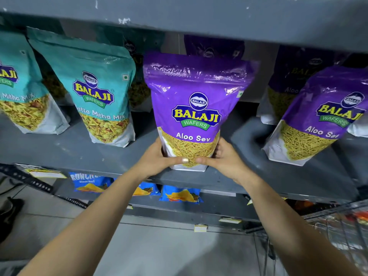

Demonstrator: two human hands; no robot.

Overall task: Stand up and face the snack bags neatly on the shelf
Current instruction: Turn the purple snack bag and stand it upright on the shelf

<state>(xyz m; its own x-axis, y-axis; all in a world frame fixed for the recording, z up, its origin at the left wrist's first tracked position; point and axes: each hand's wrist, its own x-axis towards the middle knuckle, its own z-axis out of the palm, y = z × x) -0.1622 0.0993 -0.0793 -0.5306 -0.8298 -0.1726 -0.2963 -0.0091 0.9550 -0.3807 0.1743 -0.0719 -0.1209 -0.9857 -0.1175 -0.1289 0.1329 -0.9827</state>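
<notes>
A purple Aloo Sev bag stands upright at the front edge of the grey shelf, label facing me. My left hand grips its lower left corner and my right hand grips its lower right corner, thumbs meeting across the bottom front. Two teal Khatta Mitha Mix bags stand to the left. Another purple Aloo Sev bag leans to the right. More bags stand in the dark behind them.
The shelf above overhangs the bag tops. Blue snack bags lie on the lower shelf. A wire shopping cart stands at the lower right. A dark shoe is on the floor at left.
</notes>
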